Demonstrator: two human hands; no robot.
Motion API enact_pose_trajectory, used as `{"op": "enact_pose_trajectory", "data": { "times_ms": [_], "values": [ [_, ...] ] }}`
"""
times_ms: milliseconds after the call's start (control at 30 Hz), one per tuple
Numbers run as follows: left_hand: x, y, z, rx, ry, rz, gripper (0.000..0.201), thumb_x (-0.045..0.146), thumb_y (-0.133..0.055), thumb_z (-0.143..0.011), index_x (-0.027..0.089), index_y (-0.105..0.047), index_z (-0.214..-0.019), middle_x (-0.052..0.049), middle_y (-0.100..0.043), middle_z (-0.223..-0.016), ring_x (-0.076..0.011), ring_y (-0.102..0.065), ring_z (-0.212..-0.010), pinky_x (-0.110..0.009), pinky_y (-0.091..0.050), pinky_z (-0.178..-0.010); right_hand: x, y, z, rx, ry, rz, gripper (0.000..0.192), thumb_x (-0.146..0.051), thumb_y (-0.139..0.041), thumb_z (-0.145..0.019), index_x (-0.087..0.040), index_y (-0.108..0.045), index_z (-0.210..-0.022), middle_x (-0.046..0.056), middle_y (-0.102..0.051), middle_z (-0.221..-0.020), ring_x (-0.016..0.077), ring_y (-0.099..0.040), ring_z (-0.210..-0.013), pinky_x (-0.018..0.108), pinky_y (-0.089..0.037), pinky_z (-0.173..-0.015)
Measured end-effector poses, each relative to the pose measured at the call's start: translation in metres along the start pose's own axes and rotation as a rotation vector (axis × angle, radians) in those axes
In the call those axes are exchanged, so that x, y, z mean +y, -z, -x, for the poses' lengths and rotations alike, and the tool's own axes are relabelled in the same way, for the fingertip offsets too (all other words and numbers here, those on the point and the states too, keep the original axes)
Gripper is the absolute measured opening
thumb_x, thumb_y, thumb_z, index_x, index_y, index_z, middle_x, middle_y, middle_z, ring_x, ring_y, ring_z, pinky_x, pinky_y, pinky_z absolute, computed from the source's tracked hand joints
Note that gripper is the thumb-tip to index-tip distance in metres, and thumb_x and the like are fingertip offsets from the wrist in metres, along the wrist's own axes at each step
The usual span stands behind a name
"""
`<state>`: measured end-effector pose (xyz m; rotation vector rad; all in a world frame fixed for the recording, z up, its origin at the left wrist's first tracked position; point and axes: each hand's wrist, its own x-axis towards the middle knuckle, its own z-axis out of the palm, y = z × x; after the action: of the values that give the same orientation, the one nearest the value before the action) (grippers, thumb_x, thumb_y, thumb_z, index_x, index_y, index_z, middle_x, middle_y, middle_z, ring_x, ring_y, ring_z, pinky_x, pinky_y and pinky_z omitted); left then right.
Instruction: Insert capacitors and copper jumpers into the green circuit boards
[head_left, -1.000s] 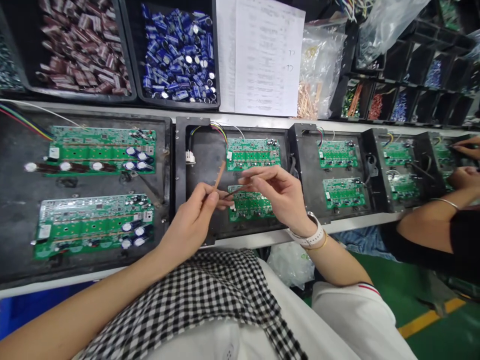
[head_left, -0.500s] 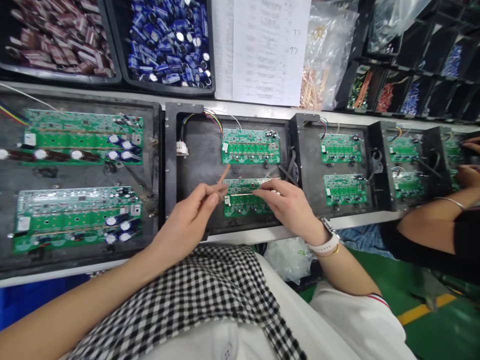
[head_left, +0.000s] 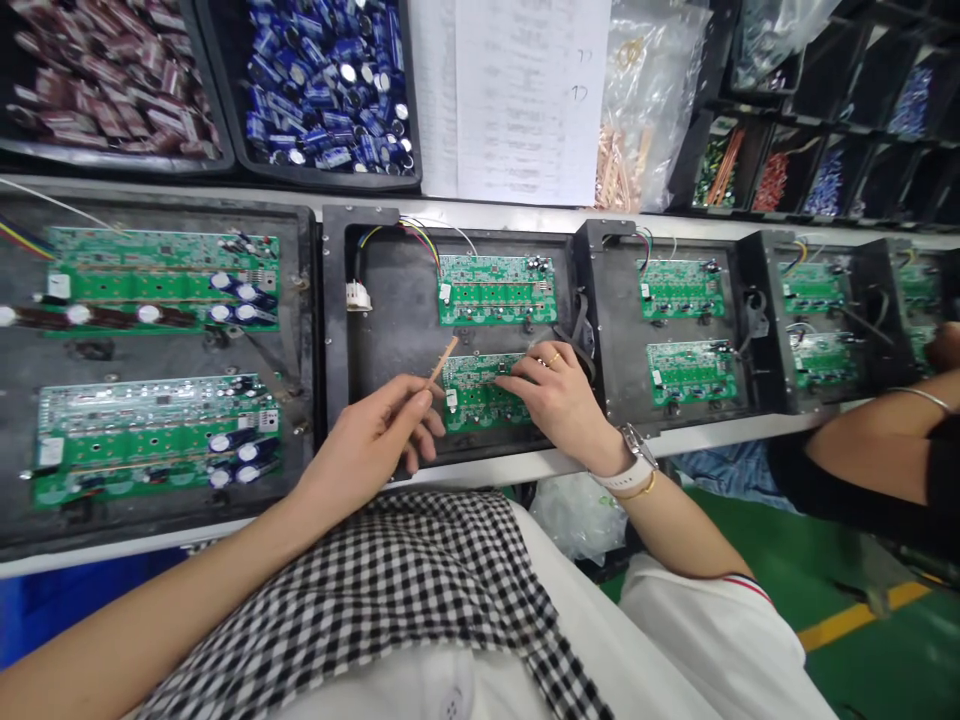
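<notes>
My left hand (head_left: pixel 390 425) pinches thin copper strips (head_left: pixel 444 362) between thumb and forefinger, their ends sticking up past the fingertips. It hovers by the left edge of the lower green circuit board (head_left: pixel 472 400) in the middle black tray. Over the right part of that board, my right hand (head_left: pixel 551 395) has its fingers bent and the tips down at the board's surface. Whatever lies under those fingertips is too small to make out. A second circuit board (head_left: pixel 499 290), wired at its upper left corner, sits just above in the same tray.
Bins of brown capacitors (head_left: pixel 112 80) and blue capacitors (head_left: pixel 326 85) stand behind, beside printed sheets (head_left: pixel 529 110) and a plastic bag (head_left: pixel 649 90) of copper strips. Neighbouring trays hold more boards (head_left: pixel 157 440). A co-worker's arm (head_left: pixel 885 420) reaches in from the right.
The strip that stretched across the lower board between both hands no longer shows there. My left hand has drawn slightly back and down with its strips; my right hand has shifted slightly left.
</notes>
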<state>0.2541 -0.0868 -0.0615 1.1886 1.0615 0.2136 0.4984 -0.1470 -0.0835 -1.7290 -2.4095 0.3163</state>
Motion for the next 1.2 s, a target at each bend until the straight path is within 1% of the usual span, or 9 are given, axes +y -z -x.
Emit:
{"op": "enact_pose_trajectory", "data": {
  "times_ms": [67,167,300,467,600,867,1000,1133,1200],
  "values": [
    [0.000,-0.003,0.001,-0.041,0.003,0.071,0.032,0.047,-0.050,-0.096,0.018,-0.057,-0.106,-0.004,-0.068,-0.081,-0.0170,-0.069,-0.066,-0.026,-0.057,-0.053,-0.008,0.007,-0.004,0.029,-0.081,-0.122,0.024,-0.019,-0.054,-0.096,-0.027,-0.072,-0.109,0.009,-0.066,-0.107,0.0255,-0.051,-0.104,0.047,-0.041,-0.096],
    [0.002,-0.009,0.004,-0.163,-0.047,0.082,0.028,0.043,-0.047,-0.098,0.019,-0.058,-0.107,-0.005,-0.071,-0.091,-0.0191,-0.072,-0.081,-0.033,-0.061,-0.073,-0.031,0.017,-0.013,0.159,-0.156,-0.583,0.023,-0.027,-0.062,-0.093,-0.026,-0.067,-0.116,0.008,-0.062,-0.120,0.0226,-0.057,-0.112,0.042,-0.047,-0.098],
    [0.002,-0.005,0.010,-0.232,-0.202,-0.228,0.032,0.043,-0.045,-0.100,0.024,-0.060,-0.120,-0.005,-0.071,-0.116,-0.0205,-0.068,-0.108,-0.036,-0.052,-0.100,-0.053,0.024,-0.013,0.374,-0.235,-1.049,0.013,-0.026,-0.052,-0.098,-0.026,-0.064,-0.104,0.004,-0.067,-0.113,0.0168,-0.065,-0.105,0.035,-0.055,-0.091],
    [-0.013,0.021,0.021,-0.060,-0.474,-0.774,0.041,0.045,-0.051,-0.096,0.019,-0.061,-0.127,-0.011,-0.067,-0.123,-0.0286,-0.061,-0.116,-0.047,-0.044,-0.107,-0.044,0.012,0.011,0.251,-0.119,-0.462,0.027,-0.015,-0.045,-0.099,-0.025,-0.066,-0.114,0.008,-0.067,-0.108,0.0196,-0.062,-0.103,0.039,-0.049,-0.091],
    [-0.031,0.034,0.025,-0.119,-0.615,-1.036,0.039,0.045,-0.049,-0.097,0.015,-0.069,-0.110,-0.013,-0.071,-0.108,-0.0305,-0.063,-0.105,-0.052,-0.043,-0.105,-0.036,-0.013,0.017,0.098,0.037,-0.105,0.031,-0.010,-0.044,-0.097,-0.021,-0.067,-0.116,0.008,-0.068,-0.102,0.0206,-0.059,-0.095,0.042,-0.043,-0.092],
    [-0.032,0.032,0.035,-0.122,-0.693,-1.284,0.020,0.033,-0.068,-0.088,0.016,-0.068,-0.097,-0.007,-0.068,-0.093,-0.0237,-0.062,-0.096,-0.043,-0.040,-0.109,-0.038,-0.031,0.016,0.120,0.058,-0.111,0.031,-0.009,-0.046,-0.094,-0.021,-0.070,-0.110,0.005,-0.068,-0.096,0.0200,-0.056,-0.089,0.035,-0.044,-0.081],
    [-0.036,0.033,0.038,-0.078,-0.808,-1.331,0.007,0.021,-0.062,-0.088,0.016,-0.065,-0.088,-0.008,-0.064,-0.088,-0.0220,-0.060,-0.090,-0.039,-0.039,-0.108,-0.035,-0.037,0.019,0.136,0.134,-0.017,0.036,-0.007,-0.045,-0.090,-0.023,-0.070,-0.109,0.007,-0.068,-0.100,0.0239,-0.059,-0.095,0.039,-0.046,-0.084],
    [-0.045,0.038,0.037,-0.046,-0.892,-1.385,0.003,0.015,-0.062,-0.085,0.015,-0.064,-0.082,-0.009,-0.065,-0.081,-0.0212,-0.059,-0.079,-0.037,-0.044,-0.093,-0.007,-0.049,0.022,0.234,0.255,0.067,0.029,-0.014,-0.046,-0.091,-0.023,-0.069,-0.107,0.007,-0.069,-0.100,0.0246,-0.064,-0.091,0.041,-0.050,-0.083],
    [-0.047,0.037,0.037,-0.027,-0.906,-1.403,0.003,0.017,-0.066,-0.082,0.017,-0.063,-0.080,-0.007,-0.066,-0.078,-0.0198,-0.060,-0.076,-0.035,-0.045,-0.086,0.021,-0.054,0.027,0.346,0.280,0.096,0.032,-0.021,-0.050,-0.091,-0.022,-0.065,-0.120,0.010,-0.069,-0.101,0.0255,-0.067,-0.086,0.040,-0.053,-0.078]
  ]
}}
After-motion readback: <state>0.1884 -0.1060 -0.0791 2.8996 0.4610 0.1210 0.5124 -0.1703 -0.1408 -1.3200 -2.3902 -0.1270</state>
